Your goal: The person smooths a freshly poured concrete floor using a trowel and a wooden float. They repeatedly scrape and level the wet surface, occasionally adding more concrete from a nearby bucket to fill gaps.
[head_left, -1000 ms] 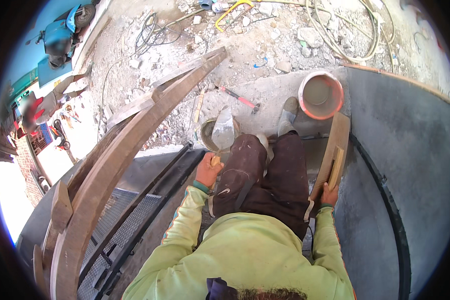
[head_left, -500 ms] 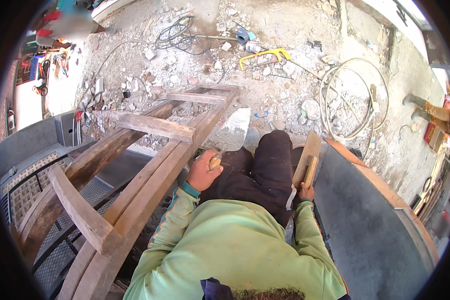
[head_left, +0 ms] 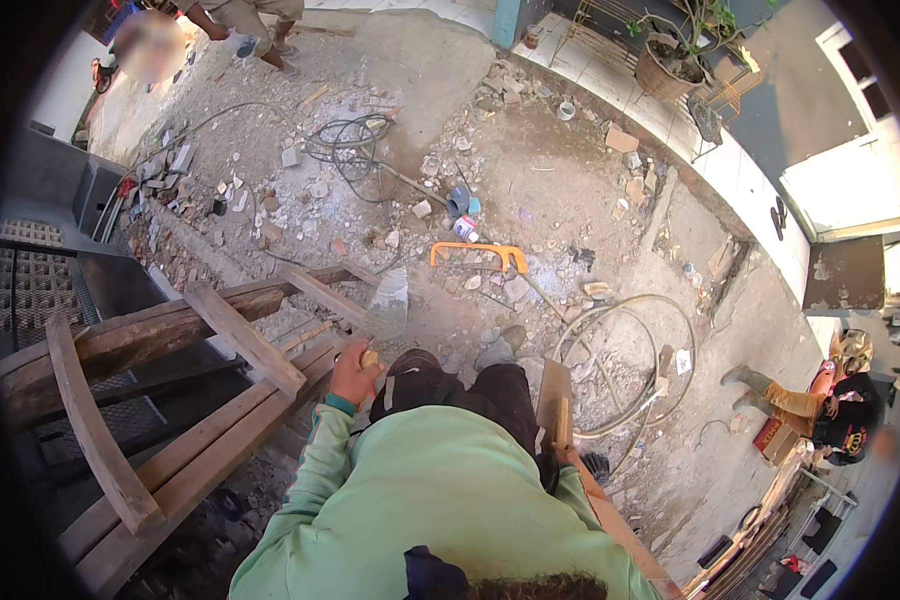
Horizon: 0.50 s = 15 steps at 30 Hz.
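Note:
My left hand point(head_left: 353, 372) grips the wooden handle of a steel trowel point(head_left: 388, 298), whose blade points away from me over the rubble. It is just right of a rough wooden ladder point(head_left: 232, 338) that slants across the left side. My right hand point(head_left: 567, 451) holds a flat wooden float point(head_left: 553, 393) upright beside my right knee; the hand itself is mostly hidden by my green sleeve. My dark trousers and grey shoes point(head_left: 500, 350) show between the two hands.
The ground is dirt with broken rubble. An orange hacksaw frame point(head_left: 475, 252) lies ahead, a coiled hose point(head_left: 625, 360) to the right, and dark cables point(head_left: 348, 140) farther off. A person point(head_left: 830, 405) sits at the right, another person's legs point(head_left: 255, 25) stand at the top. A metal grate point(head_left: 30, 290) is at the left.
The view has swung away from the bucket and grey wall toward the open yard. Both hands keep their hold on the trowel and the float.

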Available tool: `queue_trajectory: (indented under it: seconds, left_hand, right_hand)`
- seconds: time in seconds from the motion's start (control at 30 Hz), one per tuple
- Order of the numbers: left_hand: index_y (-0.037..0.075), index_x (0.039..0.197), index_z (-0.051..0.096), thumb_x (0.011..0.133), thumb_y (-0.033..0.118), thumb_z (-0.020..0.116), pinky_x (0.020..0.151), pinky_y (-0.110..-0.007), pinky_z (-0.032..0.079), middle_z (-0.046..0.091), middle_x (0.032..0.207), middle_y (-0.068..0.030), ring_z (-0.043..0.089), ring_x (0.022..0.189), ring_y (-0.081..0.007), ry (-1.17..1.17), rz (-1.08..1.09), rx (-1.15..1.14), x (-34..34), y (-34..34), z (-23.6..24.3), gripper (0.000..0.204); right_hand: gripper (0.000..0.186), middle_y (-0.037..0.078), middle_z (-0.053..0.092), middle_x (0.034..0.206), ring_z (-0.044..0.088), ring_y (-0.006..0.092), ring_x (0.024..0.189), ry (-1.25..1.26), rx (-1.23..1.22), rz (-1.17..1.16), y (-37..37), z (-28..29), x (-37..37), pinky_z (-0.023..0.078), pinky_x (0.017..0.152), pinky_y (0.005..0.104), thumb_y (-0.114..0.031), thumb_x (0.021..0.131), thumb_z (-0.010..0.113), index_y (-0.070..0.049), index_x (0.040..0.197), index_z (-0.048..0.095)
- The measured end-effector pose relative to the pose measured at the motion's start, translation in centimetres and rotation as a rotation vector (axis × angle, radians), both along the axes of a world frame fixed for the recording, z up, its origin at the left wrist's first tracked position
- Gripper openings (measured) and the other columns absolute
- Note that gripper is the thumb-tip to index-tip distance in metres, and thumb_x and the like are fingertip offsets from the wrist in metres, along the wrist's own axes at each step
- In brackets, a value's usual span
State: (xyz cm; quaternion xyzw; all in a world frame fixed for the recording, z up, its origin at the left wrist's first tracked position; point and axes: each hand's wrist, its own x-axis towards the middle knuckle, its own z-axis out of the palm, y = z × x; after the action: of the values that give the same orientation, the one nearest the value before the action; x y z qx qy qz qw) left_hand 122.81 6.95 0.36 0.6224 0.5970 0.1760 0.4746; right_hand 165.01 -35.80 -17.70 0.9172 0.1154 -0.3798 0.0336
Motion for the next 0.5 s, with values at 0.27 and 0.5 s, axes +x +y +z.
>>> queue_trajectory:
  seconds: [0.27, 0.5]
  left_hand:
    - [-0.003, 0.111, 0.069, 0.075, 0.025, 0.082, 0.083, -0.043, 0.052, 0.073, 0.098, -0.0183, 0.069, 0.089, -0.0306, 0.246, 0.232, -0.270, 10.2, 9.1, -6.4, 0.047]
    - [-0.003, 0.116, 0.070, 0.075, 0.034, 0.082, 0.095, -0.044, 0.051, 0.071, 0.115, -0.0248, 0.068, 0.107, -0.0379, 0.332, 0.336, -0.425, 17.3, 13.9, -10.8, 0.057]
  right_hand:
    - [0.051, 0.026, 0.074, 0.100, 0.072, 0.0395, 0.100, -0.159, 0.037, -0.061, 4.8, 0.8, 17.0, 0.057, 0.085, 0.0496, -0.047, 0.087, 0.067, -0.001, 0.107, 0.073]
    - [0.047, 0.024, 0.074, 0.101, 0.072, 0.0383, 0.101, -0.048, 0.065, 0.136, 19.8, 0.5, 31.9, 0.057, 0.084, 0.0490, -0.045, 0.087, 0.068, -0.002, 0.107, 0.074]
